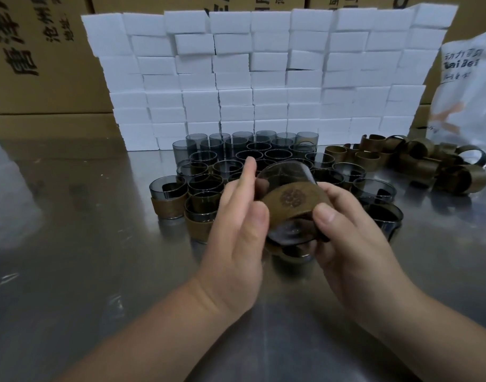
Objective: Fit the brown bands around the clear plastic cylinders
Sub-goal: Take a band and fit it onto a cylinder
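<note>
brown band (290, 201) sits round the lower half of the clear cylinder (283, 175), and both are held up off the table between the hands. Only the head cam here, so that's all I've got.

Left hand (236, 232) is on the left side of the cyl. Its thumb is against the band's edge, one finger curls behind the wall (u can see it thru the plastic), and the index sticks up straight past the rim. Right hand (355, 235) clamps the other side, thumb on top of the band and fingers tucked under the base. So both hands are close together, gripping the same piece. The cyl is tilted w/ its open mouth facing away from the person.

Handling, imo: the cyl looks thin-walled, light and smooth, so prob slippery. It's stiff but could crack if squeezed at the open rim, so better to hold it near the base. The band looks like a stiff springy strip, an open C judging by the loose ones. I'd take it by the ends and spread it. Can't tell if it's fully seated.

Just beyond the fingertips a batch of cylinders (236, 161) stands on the metal table (71, 244), and some near ones are already banded. Off past the right hand is a pile of loose bands (429, 164). Behind that there's a wall of white boxes (264, 78), cardboard cartons (43, 64) and a white bag (470, 86).
</note>
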Demonstrator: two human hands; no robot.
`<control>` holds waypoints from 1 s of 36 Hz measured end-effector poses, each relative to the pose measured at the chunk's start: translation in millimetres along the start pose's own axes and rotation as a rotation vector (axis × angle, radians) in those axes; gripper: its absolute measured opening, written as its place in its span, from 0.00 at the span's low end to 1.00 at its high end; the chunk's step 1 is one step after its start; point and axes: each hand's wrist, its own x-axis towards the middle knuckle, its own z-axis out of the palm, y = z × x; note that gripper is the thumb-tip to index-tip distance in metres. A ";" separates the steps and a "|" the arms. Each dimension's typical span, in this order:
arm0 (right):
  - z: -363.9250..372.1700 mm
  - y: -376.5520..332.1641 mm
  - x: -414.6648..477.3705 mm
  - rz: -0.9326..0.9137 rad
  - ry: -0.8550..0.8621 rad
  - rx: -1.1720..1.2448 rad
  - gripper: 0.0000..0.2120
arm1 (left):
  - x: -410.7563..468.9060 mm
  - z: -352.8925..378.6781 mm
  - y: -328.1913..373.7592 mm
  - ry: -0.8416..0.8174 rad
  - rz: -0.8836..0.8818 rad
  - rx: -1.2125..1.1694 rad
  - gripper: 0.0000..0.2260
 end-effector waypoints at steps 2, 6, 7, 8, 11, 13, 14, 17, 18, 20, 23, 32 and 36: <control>0.3 0.1 -1.8 0.028 0.000 0.056 0.38 | -2.1 1.7 0.4 -0.012 0.056 0.047 0.36; 0.5 -0.1 -2.7 -0.025 -0.138 0.033 0.30 | -3.2 3.6 -4.5 0.018 0.037 0.012 0.37; 1.5 -0.7 -3.0 -0.037 -0.160 0.028 0.27 | -2.7 3.3 -4.9 0.005 0.045 -0.014 0.35; 1.7 -1.3 -3.1 -0.043 -0.165 0.032 0.25 | -2.0 2.9 -4.9 -0.007 0.057 -0.041 0.32; 0.3 -0.5 -3.0 -0.065 -0.186 0.041 0.18 | -0.3 2.4 -3.5 -0.015 0.090 -0.035 0.25; 1.6 -0.5 -3.8 -0.054 -0.210 0.051 0.18 | -0.8 1.8 -4.4 0.017 0.103 -0.029 0.23; 2.7 -0.6 -4.0 -0.041 -0.217 0.055 0.20 | -1.0 1.1 -5.3 0.043 0.097 -0.030 0.24; 4.4 -0.8 -4.5 -0.011 -0.233 0.089 0.21 | -1.0 0.0 -6.9 0.086 0.099 0.004 0.27; 4.2 -1.1 -4.7 -0.003 -0.229 0.107 0.19 | -0.9 -0.1 -6.7 0.093 0.102 0.022 0.28; 4.1 -1.4 -5.4 0.019 -0.226 0.136 0.20 | -0.9 -0.3 -6.2 0.104 0.106 0.053 0.29; 4.1 -0.8 -5.7 0.040 -0.224 0.112 0.28 | -0.1 -0.2 -5.2 0.104 0.113 0.074 0.32; 5.7 -0.6 -5.7 0.031 -0.259 0.171 0.23 | 0.9 -0.3 -1.5 0.116 0.069 0.084 0.22; 5.2 -0.3 -6.0 0.065 -0.243 0.206 0.26 | 1.4 -1.1 -1.7 0.107 0.067 0.071 0.22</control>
